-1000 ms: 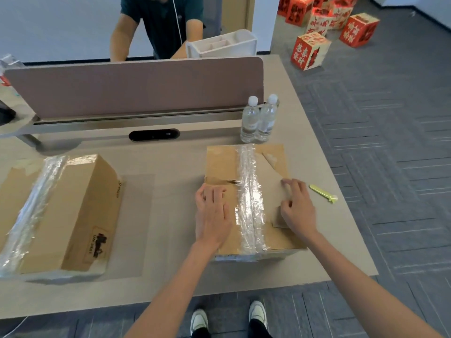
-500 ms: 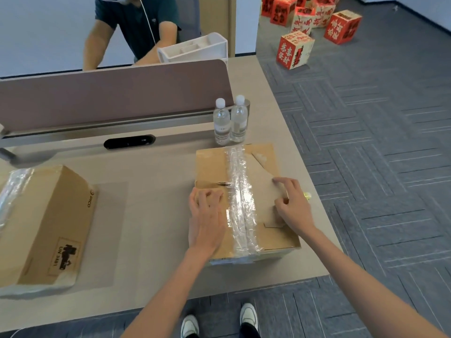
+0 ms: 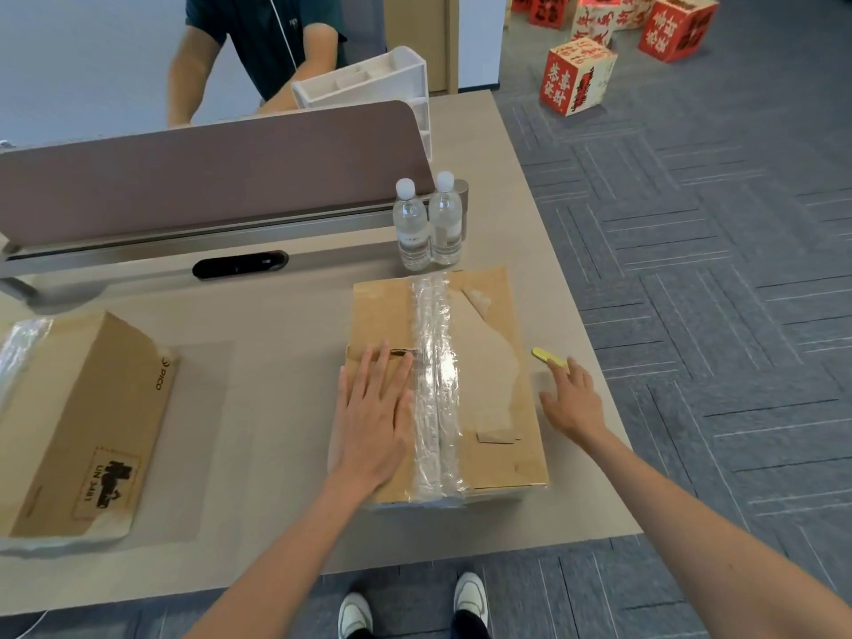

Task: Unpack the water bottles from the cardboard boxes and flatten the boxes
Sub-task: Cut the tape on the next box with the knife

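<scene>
Fingers [image 3: 369, 373] of your left hand [image 3: 373, 417] lie straight and flat on the lid of the near box [image 3: 488, 362], pressing it down and gripping nothing; your right hand [image 3: 574, 403] hovers off that box's right edge, fingers spread loose and empty. Across the tabletop [image 3: 276, 408], the second box [image 3: 92, 422] lies well apart at your left, closed and wrapped in clear tape, so by my reckoning it is untouched. The near box is also shut under a wide band of tape [image 3: 433, 385], with only a small tear in the lid by your left fingertips. Two water bottles [image 3: 410, 228] stand upright just behind it, touching each other, so a little unpacking looks done. No box is flattened. The yellow cutter [image 3: 546, 356] lies at your right fingertips, not yet picked up; cutting the tape looks like the step in hand.
</scene>
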